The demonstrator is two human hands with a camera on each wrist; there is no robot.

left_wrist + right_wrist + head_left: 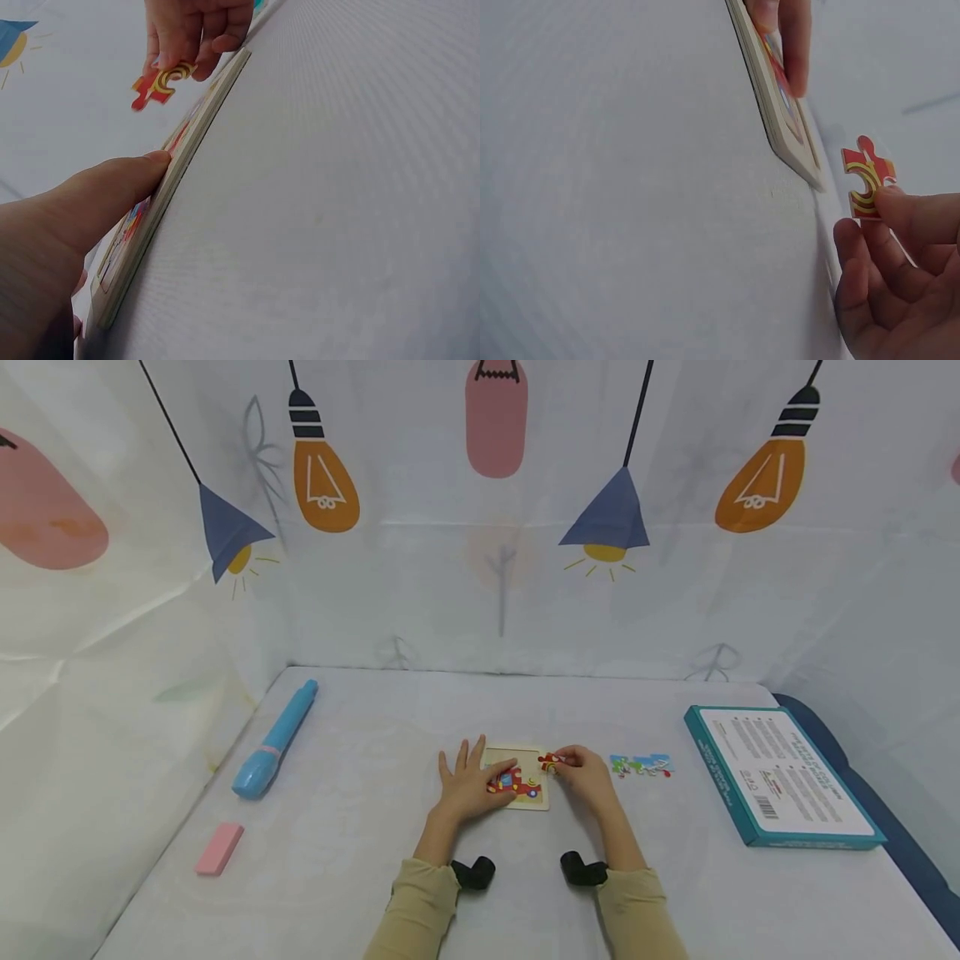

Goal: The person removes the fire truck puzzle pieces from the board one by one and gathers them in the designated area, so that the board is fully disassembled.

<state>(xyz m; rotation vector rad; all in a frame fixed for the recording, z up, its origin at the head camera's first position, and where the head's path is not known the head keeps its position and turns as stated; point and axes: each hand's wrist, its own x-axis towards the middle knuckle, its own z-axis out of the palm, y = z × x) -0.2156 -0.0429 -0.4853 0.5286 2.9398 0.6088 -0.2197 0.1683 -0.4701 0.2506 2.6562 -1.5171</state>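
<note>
My left hand [467, 787] rests on a small wooden jigsaw board [546, 793], its fingers spread and fairly straight. In the left wrist view the thumb [124, 187] presses at the board's edge. Red fire-engine-like picture pieces [525, 787] lie inside the frame, partly covered by that hand. Just past the board's upper right corner, my right hand [591, 778] pinches a red and yellow jigsaw piece [864, 161] between thumb and fingers. The right wrist view shows this piece held apart from the board, with a yellow-striped curved cutout.
Several blue-green jigsaw pieces [642, 766] lie right of the right hand. Farther right is a teal-edged box [787, 777]. At the left are a blue pen-shaped device [277, 739] and a pink block [220, 849]. Printed fabric [420, 585] hangs behind the white table.
</note>
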